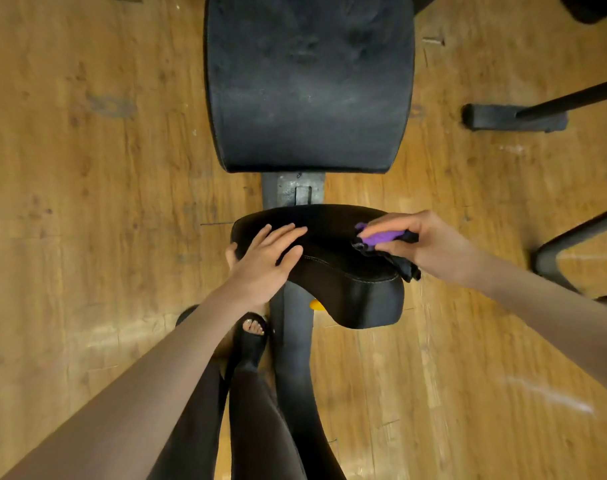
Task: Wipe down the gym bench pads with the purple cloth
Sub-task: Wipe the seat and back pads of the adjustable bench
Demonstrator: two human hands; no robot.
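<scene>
A black gym bench runs up the middle of the head view. Its small seat pad (333, 271) lies near me and the long back pad (309, 81) lies beyond it, dusty and scuffed. My left hand (264, 265) rests flat with straight fingers on the left part of the seat pad. My right hand (423, 244) grips the bunched purple cloth (381, 239) and holds it against the right side of the seat pad. A dark part of the cloth hangs below my fingers.
The bench's metal frame (291, 192) joins the two pads and runs down between my legs. My foot in a black sandal (252, 330) stands left of the frame. Black legs of other equipment (517, 117) stand on the wooden floor at the right.
</scene>
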